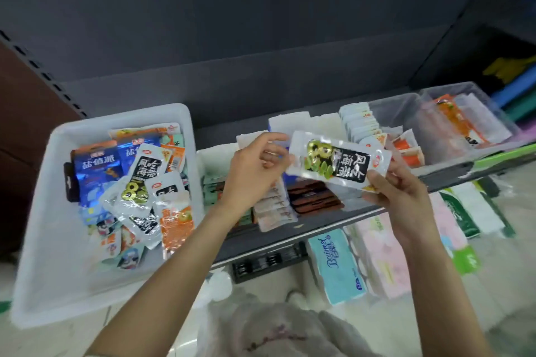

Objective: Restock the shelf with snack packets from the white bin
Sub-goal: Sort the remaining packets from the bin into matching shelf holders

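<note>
Above the shelf [290, 229], right of the bin [52, 211], both hands hold a packet [338, 161] flat: right hand [397, 191] fingers pinching its edge, left hand [255, 171] fingertips curled at the other, probably readying it for its row.

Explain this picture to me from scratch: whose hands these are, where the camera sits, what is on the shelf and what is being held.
There is no machine here. The camera is worn on a person's head and looks down at their own bare hands. The left hand and the right hand hold one clear snack packet with a black label between them, each pinching one end. On the left stands the white bin, holding a loose heap of mixed packets. Ahead is the dark shelf, where packets already stand in rows inside clear trays. Below the shelf lie packs of tissues on the floor.
</note>
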Demonstrator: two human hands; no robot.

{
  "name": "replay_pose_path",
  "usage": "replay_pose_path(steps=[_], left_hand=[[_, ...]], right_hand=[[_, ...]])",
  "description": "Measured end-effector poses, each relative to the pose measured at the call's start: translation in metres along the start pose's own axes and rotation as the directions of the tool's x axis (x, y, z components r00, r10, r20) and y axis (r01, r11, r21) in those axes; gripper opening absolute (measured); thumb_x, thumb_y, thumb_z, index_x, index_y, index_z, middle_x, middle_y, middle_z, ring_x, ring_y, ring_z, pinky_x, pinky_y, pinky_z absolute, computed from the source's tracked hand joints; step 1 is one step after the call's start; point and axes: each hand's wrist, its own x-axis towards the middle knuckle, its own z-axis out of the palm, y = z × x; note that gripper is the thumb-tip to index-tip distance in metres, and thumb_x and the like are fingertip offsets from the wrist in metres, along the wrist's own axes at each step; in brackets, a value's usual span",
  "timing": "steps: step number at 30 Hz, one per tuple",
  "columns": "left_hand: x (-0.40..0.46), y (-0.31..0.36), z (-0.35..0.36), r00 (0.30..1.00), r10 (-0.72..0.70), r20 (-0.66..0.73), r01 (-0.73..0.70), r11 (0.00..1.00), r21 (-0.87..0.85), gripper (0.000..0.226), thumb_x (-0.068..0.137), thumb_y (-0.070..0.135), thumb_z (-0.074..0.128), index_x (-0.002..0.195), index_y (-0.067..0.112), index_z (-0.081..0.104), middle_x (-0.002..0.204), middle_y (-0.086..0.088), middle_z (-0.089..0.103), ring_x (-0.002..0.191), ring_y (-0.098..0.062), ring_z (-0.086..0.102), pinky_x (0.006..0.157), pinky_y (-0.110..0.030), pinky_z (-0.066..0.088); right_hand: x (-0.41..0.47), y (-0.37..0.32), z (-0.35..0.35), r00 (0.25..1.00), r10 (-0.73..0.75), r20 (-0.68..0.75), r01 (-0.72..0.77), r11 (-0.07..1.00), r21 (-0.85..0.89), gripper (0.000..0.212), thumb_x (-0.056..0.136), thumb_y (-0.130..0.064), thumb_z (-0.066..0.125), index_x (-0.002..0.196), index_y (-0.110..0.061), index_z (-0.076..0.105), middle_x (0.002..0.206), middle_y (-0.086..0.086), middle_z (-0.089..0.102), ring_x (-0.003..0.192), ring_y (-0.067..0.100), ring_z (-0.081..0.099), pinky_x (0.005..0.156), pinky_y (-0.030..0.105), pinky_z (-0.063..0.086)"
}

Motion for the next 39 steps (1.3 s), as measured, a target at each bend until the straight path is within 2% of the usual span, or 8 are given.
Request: replay_pose_path(steps=[5, 10, 16, 21, 24, 28, 32, 39], left_hand=[[0.037, -0.010, 0.066, 0.992, -0.127, -0.010, 0.126, 0.972, 0.199, 0.039, 0.088, 0.031, 0.064, 0.124, 0.023, 0.052, 0.099, 0.015, 0.066, 0.079, -0.005, 0.062, 0.079, -0.026, 0.051], [0.062, -0.021, 0.109, 0.977, -0.212, 0.001, 0.198, 0.912, 0.359, 0.066, 0.085, 0.032, 0.067, 0.140, 0.018, 0.035, 0.121, 0.002, 0.058, 0.079, -0.006, 0.059, 0.080, -0.023, 0.044], [0.069, -0.021, 0.120, 0.966, -0.256, -0.037, 0.251, 0.894, 0.372, 0.067, 0.081, 0.018, 0.072, 0.138, 0.020, 0.035, 0.118, 0.000, 0.061, 0.077, -0.006, 0.059, 0.068, -0.014, 0.041], [0.069, -0.023, 0.119, 0.967, -0.253, -0.036, 0.249, 0.901, 0.355, 0.070, 0.079, 0.015, 0.073, 0.138, 0.022, 0.036, 0.116, 0.002, 0.060, 0.070, 0.000, 0.057, 0.059, -0.006, 0.037], [0.066, -0.022, 0.114, 0.961, -0.273, 0.044, 0.244, 0.913, 0.327, 0.078, 0.076, 0.010, 0.074, 0.142, 0.023, 0.033, 0.122, 0.003, 0.056, 0.076, -0.001, 0.060, 0.069, -0.011, 0.042], [0.052, -0.008, 0.093, 0.961, -0.258, 0.101, 0.218, 0.928, 0.302, 0.069, 0.079, 0.010, 0.071, 0.139, 0.022, 0.039, 0.122, 0.006, 0.055, 0.090, -0.005, 0.059, 0.082, -0.020, 0.048], [0.020, 0.010, 0.046, 0.995, -0.066, -0.080, 0.084, 0.963, 0.257, 0.030, 0.085, 0.017, 0.065, 0.111, 0.030, 0.059, 0.084, 0.013, 0.066, 0.076, 0.000, 0.061, 0.077, -0.020, 0.050], [-0.049, -0.035, -0.078, 0.857, -0.010, -0.515, 0.178, 0.944, 0.277, 0.008, 0.086, 0.025, 0.062, 0.093, 0.022, 0.058, 0.071, 0.008, 0.062, 0.066, -0.006, 0.059, 0.063, -0.023, 0.048]], right_hand=[[0.044, 0.005, -0.052, 0.986, 0.011, -0.166, -0.013, 1.000, -0.014, 0.011, 0.088, 0.000, 0.059, 0.089, -0.010, 0.063, 0.070, -0.008, 0.071, 0.066, 0.006, 0.065, 0.056, 0.021, 0.055], [0.081, -0.001, -0.051, 0.966, -0.217, -0.137, 0.152, 0.914, -0.377, 0.006, 0.090, -0.006, 0.060, 0.095, -0.004, 0.063, 0.081, 0.004, 0.065, 0.057, -0.005, 0.059, 0.052, 0.015, 0.050], [0.098, -0.001, -0.028, 0.777, -0.588, 0.225, 0.511, 0.381, -0.771, 0.021, 0.091, -0.013, 0.062, 0.111, -0.014, 0.068, 0.085, 0.005, 0.073, 0.063, 0.014, 0.064, 0.060, 0.014, 0.040], [0.101, 0.019, -0.015, 0.665, -0.381, 0.643, 0.709, 0.050, -0.703, 0.050, 0.068, 0.011, 0.064, 0.108, -0.020, 0.068, 0.090, 0.003, 0.072, 0.076, 0.022, 0.068, 0.054, 0.030, 0.052], [0.099, 0.031, -0.016, 0.704, -0.170, 0.690, 0.704, 0.040, -0.709, 0.044, 0.082, 0.002, 0.054, 0.123, -0.014, 0.061, 0.126, 0.003, 0.061, 0.114, 0.024, 0.057, 0.082, 0.034, 0.052], [0.090, 0.021, -0.017, 0.674, -0.390, 0.627, 0.729, 0.217, -0.649, 0.031, 0.083, -0.002, 0.058, 0.111, -0.012, 0.067, 0.109, 0.004, 0.068, 0.101, 0.021, 0.061, 0.078, 0.034, 0.056], [0.071, -0.010, 0.012, 0.683, -0.480, 0.551, 0.730, 0.438, -0.524, 0.027, 0.093, -0.021, 0.047, 0.113, -0.015, 0.065, 0.100, -0.001, 0.072, 0.087, 0.012, 0.067, 0.073, 0.026, 0.055], [0.019, -0.001, 0.133, 0.533, -0.376, 0.758, 0.817, 0.461, -0.345, 0.032, 0.093, -0.014, 0.051, 0.124, -0.018, 0.058, 0.103, -0.002, 0.070, 0.092, 0.014, 0.064, 0.075, 0.030, 0.055]])
